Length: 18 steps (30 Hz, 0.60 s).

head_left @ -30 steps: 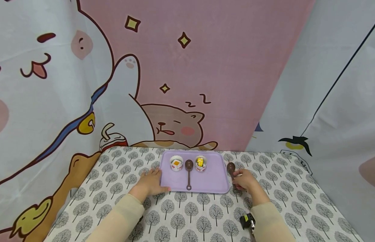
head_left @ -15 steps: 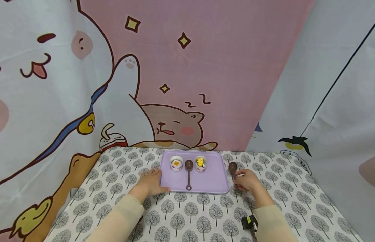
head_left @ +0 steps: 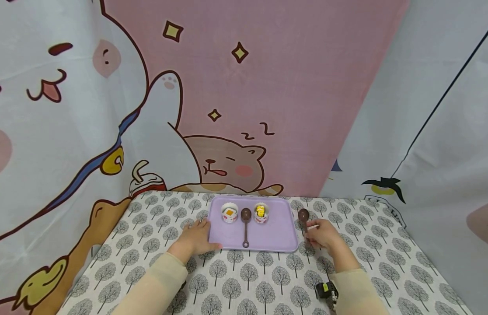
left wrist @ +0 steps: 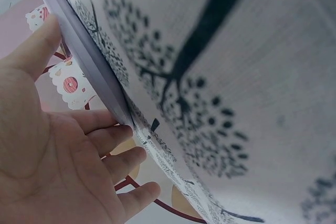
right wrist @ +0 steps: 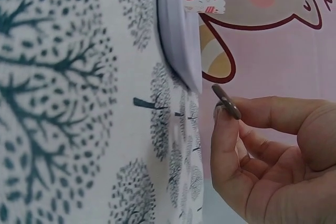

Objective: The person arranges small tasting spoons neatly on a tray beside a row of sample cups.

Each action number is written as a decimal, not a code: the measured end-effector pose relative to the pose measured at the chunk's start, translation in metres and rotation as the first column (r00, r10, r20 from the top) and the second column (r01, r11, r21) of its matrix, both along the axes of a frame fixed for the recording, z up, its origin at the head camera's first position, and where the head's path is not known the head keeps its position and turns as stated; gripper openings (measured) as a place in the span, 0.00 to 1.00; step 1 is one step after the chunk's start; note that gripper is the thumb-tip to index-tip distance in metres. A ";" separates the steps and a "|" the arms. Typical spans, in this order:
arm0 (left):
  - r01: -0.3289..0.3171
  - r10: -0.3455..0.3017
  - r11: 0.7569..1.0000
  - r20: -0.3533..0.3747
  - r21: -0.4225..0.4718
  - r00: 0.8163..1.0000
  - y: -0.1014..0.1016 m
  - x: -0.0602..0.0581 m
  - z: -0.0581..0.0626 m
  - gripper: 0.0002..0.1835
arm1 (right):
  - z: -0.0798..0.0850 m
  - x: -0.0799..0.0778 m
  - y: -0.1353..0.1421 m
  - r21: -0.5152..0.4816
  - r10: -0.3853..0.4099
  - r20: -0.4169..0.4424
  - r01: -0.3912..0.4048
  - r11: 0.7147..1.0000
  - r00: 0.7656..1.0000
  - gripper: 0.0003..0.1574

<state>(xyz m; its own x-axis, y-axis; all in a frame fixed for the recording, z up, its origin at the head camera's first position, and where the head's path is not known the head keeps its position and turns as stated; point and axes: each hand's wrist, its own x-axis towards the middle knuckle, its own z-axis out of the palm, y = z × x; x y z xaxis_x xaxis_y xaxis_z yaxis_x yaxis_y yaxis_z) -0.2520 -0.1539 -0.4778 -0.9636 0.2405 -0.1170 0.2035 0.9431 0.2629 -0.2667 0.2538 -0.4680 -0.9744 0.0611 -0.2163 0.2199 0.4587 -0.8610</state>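
Observation:
My left hand rests against the left side of a lilac tray, its thumb on the front rim and its fingers spread along the edge. On the tray a brown spoon lies between two small patterned paper cups. An orange-and-white piece is in the left cup, a yellow-topped one in the right cup. Beyond the tray's right edge my right hand pinches a second brown spoon by its handle, bowl pointing away. In the right wrist view, thumb and fingers meet on the spoon's handle end.
A tree-print cloth covers the table under the tray. Behind it hangs a cartoon-printed backdrop. A small black device sits at my right wrist.
My right hand and the spoon in it have shifted slightly to the right, a little farther from the tray. The left hand, tray and cups have stayed still.

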 end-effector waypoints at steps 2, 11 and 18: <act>0.001 -0.001 1.000 0.001 -0.001 1.000 0.000 -0.001 -0.001 0.55 | 0.002 0.000 -0.001 0.005 0.003 -0.001 -0.003 1.000 1.000 0.27; 0.000 0.000 1.000 0.001 0.006 1.000 0.000 -0.001 -0.001 0.55 | 0.010 -0.001 -0.008 -0.016 0.027 -0.006 -0.027 1.000 1.000 0.26; -0.002 0.002 1.000 0.007 0.001 1.000 0.000 -0.001 -0.001 0.55 | 0.015 0.001 -0.018 -0.020 0.053 -0.021 -0.053 0.998 0.998 0.23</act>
<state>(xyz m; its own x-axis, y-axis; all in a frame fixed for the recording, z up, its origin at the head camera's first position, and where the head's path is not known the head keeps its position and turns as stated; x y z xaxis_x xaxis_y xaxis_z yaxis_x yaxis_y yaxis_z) -0.2527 -0.1540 -0.4784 -0.9631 0.2389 -0.1238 0.1999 0.9432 0.2653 -0.2654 0.2359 -0.4530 -0.9804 0.0049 -0.1969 0.1779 0.4513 -0.8745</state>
